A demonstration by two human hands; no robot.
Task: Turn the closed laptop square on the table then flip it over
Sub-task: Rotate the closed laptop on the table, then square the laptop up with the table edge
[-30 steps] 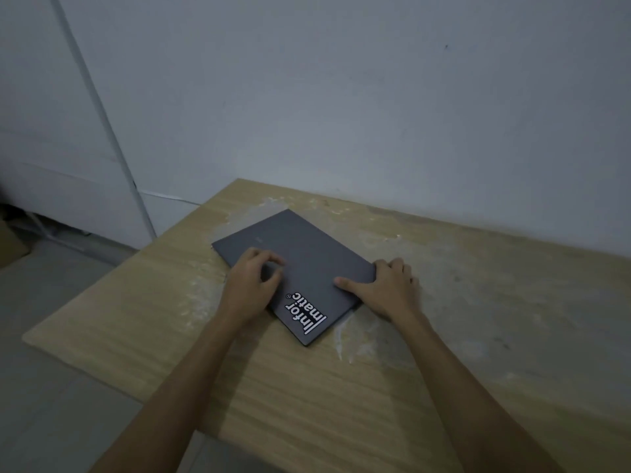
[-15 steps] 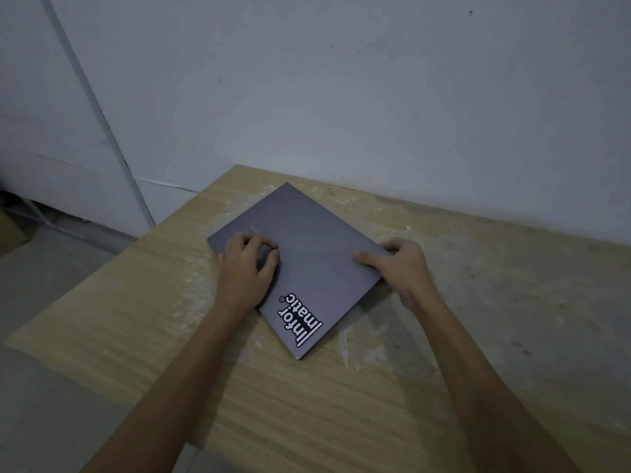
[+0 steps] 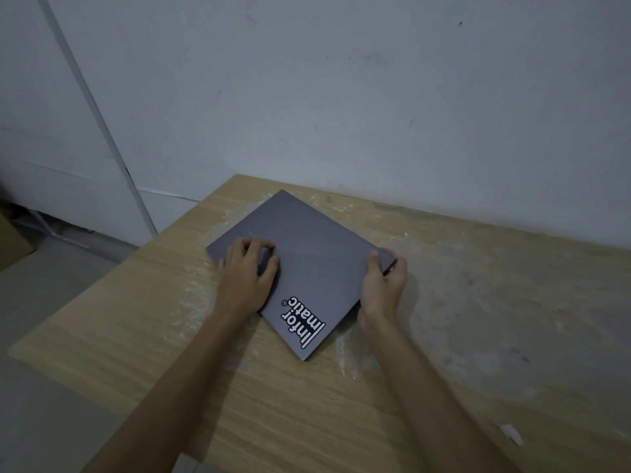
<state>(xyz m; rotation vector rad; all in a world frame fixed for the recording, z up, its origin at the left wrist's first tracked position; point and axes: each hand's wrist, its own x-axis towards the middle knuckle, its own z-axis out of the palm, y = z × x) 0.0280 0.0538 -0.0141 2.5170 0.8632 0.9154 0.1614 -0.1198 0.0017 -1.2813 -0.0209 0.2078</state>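
A closed dark grey laptop [image 3: 317, 254] lies on the wooden table [image 3: 341, 421], turned at an angle to the table's edges, with a white "Informatic" sticker near its near corner. My left hand [image 3: 247, 278] rests on the lid at the laptop's left edge, fingers curled on top. My right hand [image 3: 384, 285] grips the right edge, thumb on the lid and fingers wrapped under the side. The right side looks slightly raised off the table.
A plain white wall [image 3: 375, 97] runs close behind the table. The table's left edge [image 3: 112, 278] drops to a grey floor. White stains and scuffs mark the tabletop around the laptop. A cardboard box [image 3: 13, 244] sits on the floor at far left.
The laptop has turned, its far corner swinging toward the wall. My right hand slid up the right edge and now wraps around it. My left hand stayed on the lid.
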